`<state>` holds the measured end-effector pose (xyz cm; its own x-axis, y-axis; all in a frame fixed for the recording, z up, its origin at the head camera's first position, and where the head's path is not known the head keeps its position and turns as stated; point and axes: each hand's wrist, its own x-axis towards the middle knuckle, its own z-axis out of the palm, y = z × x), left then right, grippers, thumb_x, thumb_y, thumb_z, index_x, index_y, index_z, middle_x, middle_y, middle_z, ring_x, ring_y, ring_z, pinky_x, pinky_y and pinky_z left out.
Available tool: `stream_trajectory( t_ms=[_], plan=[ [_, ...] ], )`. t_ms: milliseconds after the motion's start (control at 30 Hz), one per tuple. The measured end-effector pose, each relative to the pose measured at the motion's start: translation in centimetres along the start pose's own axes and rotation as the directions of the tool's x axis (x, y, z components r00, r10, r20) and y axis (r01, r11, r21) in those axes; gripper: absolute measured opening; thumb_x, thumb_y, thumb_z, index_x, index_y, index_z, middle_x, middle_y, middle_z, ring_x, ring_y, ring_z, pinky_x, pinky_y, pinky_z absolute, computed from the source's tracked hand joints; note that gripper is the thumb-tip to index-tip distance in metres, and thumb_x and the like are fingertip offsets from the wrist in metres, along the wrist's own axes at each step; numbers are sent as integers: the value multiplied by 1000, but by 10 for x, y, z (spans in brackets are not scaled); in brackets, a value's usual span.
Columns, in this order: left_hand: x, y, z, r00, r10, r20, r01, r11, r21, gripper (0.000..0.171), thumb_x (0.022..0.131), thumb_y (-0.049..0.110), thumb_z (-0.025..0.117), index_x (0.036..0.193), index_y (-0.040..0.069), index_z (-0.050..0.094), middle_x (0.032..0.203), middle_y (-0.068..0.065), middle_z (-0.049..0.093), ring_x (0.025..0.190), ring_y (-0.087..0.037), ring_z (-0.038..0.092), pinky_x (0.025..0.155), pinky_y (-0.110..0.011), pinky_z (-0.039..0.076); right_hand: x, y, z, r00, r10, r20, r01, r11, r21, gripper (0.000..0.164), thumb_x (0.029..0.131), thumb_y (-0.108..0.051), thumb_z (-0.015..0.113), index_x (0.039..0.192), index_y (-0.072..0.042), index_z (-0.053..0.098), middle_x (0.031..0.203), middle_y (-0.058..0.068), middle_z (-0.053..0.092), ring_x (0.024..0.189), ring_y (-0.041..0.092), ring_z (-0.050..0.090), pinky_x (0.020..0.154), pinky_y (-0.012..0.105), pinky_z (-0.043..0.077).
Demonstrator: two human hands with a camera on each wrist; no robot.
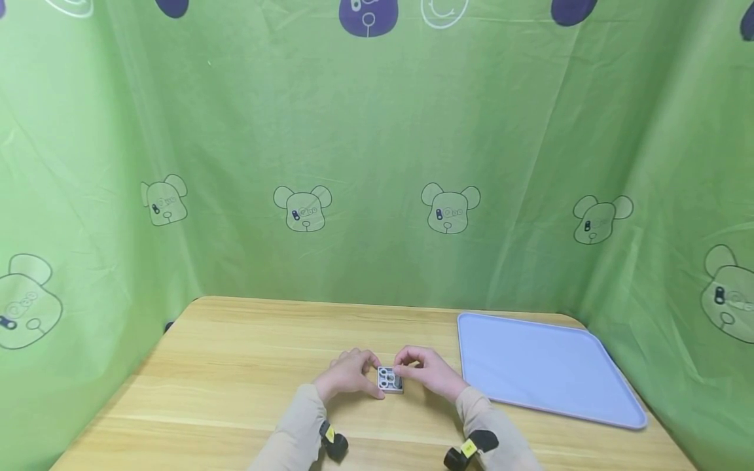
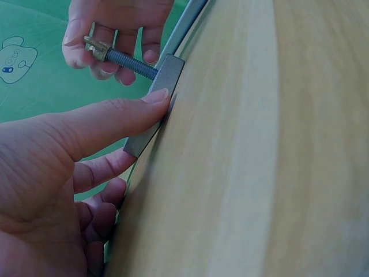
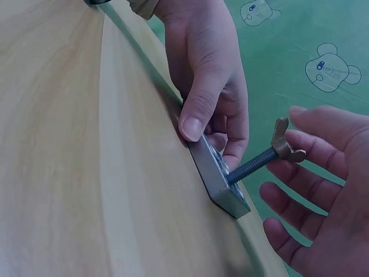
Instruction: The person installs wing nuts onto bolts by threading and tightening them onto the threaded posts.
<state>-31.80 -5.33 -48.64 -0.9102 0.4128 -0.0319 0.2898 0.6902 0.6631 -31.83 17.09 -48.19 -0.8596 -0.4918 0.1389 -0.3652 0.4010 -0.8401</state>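
Note:
On the wooden table [image 1: 235, 366] lies a small square metal block [image 1: 384, 381] with several round holes in its top. My left hand [image 1: 351, 374] grips it from the side, the thumb [image 2: 124, 115] along one edge and a finger at the opposite one. A dark threaded wing bolt [image 3: 252, 165] with brass-coloured wings stands upright in one end of the block, much of its thread showing. Around those wings the thumb and fingers of my right hand [image 1: 432, 373] are loosely curled. How firmly they press is hard to see.
A light blue tray [image 1: 542, 360] lies on the right side of the table, beyond my right forearm. Green curtain [image 1: 377, 261] with bear-head prints hangs behind the table and at both sides. Each wrist wears a small black camera [image 1: 337, 446].

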Motion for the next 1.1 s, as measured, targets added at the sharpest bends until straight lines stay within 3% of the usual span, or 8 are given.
stream_trajectory(
  t_ms=[200, 400, 800, 1100],
  plan=[
    [0, 0, 0, 1000, -3, 3, 3, 1000, 0, 53, 60, 33, 88, 105, 18, 63, 92, 0, 53, 85, -17, 40, 76, -34, 30, -3, 0, -3, 1000, -19, 14, 19, 1000, -25, 22, 96, -24, 56, 111, -12, 68, 114, 9, 69, 107, 13, 58, 92, 39, 41],
    [0, 0, 0, 1000, -7, 4, 7, 1000, -2, 53, 60, 32, 88, 105, 18, 63, 90, 0, 52, 83, -18, 39, 75, -33, 29, -4, -1, -6, 998, -48, 31, 48, 999, -10, 23, 92, -12, 58, 112, -7, 68, 116, 15, 68, 106, 21, 59, 88, 39, 43],
    [-1, 1, -1, 1000, -12, 5, 12, 1000, -7, 54, 61, 32, 88, 106, 18, 62, 90, -1, 51, 83, -18, 39, 74, -32, 28, -1, 5, -4, 998, -53, 26, 54, 998, -38, 17, 88, -20, 66, 102, -12, 71, 109, 10, 68, 98, 6, 58, 81, 30, 48],
    [-1, 1, 0, 1000, -12, 11, 12, 1000, -7, 55, 61, 33, 88, 107, 17, 63, 91, -1, 51, 83, -18, 39, 74, -32, 28, 0, 6, -3, 999, -44, 14, 44, 999, -30, 16, 87, -22, 68, 99, -12, 70, 106, 9, 68, 97, 8, 59, 81, 29, 48]
  ],
)
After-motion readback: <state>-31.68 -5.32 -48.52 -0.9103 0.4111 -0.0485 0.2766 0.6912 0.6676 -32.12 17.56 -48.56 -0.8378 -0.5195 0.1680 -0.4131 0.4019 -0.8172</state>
